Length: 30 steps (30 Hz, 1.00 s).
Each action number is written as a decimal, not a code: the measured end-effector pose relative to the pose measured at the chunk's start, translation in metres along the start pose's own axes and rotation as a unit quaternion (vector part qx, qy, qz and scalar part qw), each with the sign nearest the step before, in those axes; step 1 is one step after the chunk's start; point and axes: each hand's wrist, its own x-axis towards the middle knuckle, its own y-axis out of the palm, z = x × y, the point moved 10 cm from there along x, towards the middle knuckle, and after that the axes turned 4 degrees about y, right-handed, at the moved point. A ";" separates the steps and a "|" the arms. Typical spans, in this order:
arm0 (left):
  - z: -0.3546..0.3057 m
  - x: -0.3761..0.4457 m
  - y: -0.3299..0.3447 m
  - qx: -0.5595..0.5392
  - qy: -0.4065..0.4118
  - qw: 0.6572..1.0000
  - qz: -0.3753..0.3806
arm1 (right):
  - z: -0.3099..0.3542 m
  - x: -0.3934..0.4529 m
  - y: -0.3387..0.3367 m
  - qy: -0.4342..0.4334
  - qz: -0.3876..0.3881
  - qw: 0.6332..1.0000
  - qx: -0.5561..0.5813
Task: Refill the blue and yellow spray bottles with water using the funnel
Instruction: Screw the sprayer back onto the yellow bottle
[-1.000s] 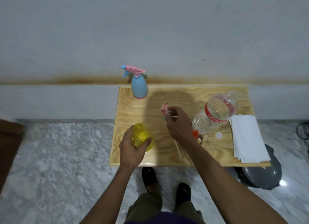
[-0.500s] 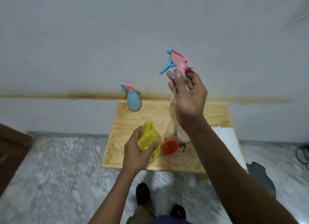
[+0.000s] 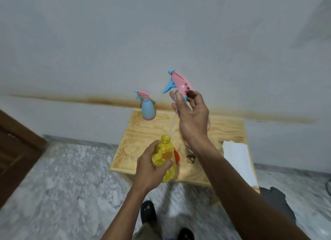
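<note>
My left hand point(image 3: 149, 169) grips the yellow spray bottle point(image 3: 163, 154), which stands open-necked over the front of the wooden table point(image 3: 143, 132). My right hand point(image 3: 192, 117) holds the pink and blue spray head point(image 3: 179, 83) high above it. The thin dip tube point(image 3: 172, 124) of the spray head hangs down with its tip at the bottle's mouth. The blue spray bottle point(image 3: 148, 108), cap on, stands at the table's far left corner. An orange funnel point(image 3: 176, 156) lies just behind the yellow bottle, mostly hidden. The water bottle is hidden behind my right arm.
A stack of white paper point(image 3: 238, 161) lies on the table's right side. A dark grey object point(image 3: 275, 200) sits on the marble floor to the right. A brown door point(image 3: 16, 150) stands at the left. My feet point(image 3: 148, 213) are below the table edge.
My right hand lifted the spray head off the table, raised it high, and now has lowered it so the tube tip meets the yellow bottle's mouth. The view tilted upward.
</note>
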 end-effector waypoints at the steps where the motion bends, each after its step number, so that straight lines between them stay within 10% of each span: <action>1: -0.003 0.000 -0.001 0.001 0.001 1.000 -0.002 | -0.007 -0.004 0.000 0.006 0.014 1.000 -0.023; 12: -0.010 0.022 -0.026 0.016 0.019 0.999 -0.027 | -0.062 -0.032 0.013 0.090 0.122 0.983 -0.105; 30: -0.014 0.060 -0.024 0.031 0.071 0.997 0.020 | -0.070 -0.013 0.002 0.097 -0.017 0.990 -0.104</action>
